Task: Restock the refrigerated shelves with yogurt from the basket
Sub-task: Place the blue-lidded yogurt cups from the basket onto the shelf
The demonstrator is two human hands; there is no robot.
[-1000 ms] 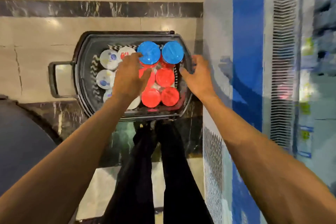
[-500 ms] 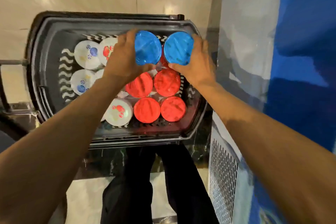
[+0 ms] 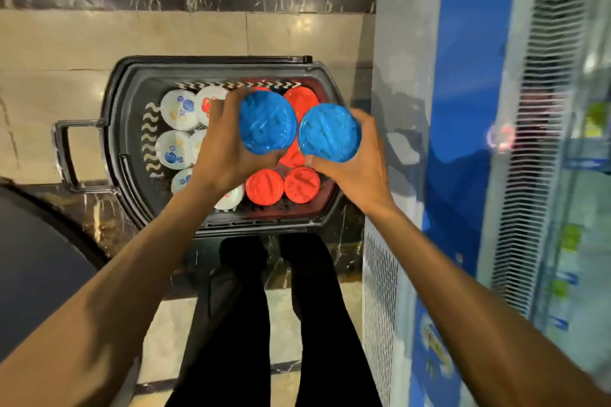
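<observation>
A black shopping basket [image 3: 122, 129] stands on the floor in front of my feet. Inside it are red-lidded yogurt tubs [image 3: 264, 188] on the right and white-lidded yogurt cups [image 3: 179, 109] on the left. My left hand [image 3: 221, 155] grips a blue-lidded yogurt tub [image 3: 267, 122] raised above the basket. My right hand [image 3: 360, 158] grips a second blue-lidded tub [image 3: 329, 133] beside it. The two tubs are side by side, almost touching. Both tub bodies are hidden by lids and fingers.
The refrigerated cabinet [image 3: 469, 142] with blue side panel and white vent grille [image 3: 542, 142] stands close on the right. A dark rounded object [image 3: 29, 258] fills the lower left. My legs [image 3: 251, 324] are below the basket. A basket handle [image 3: 66, 155] sticks out left.
Both hands closed on the two blue-lidded tubs and lifted them up out of the basket, uncovering red lids beneath. The view pulled back from the basket.
</observation>
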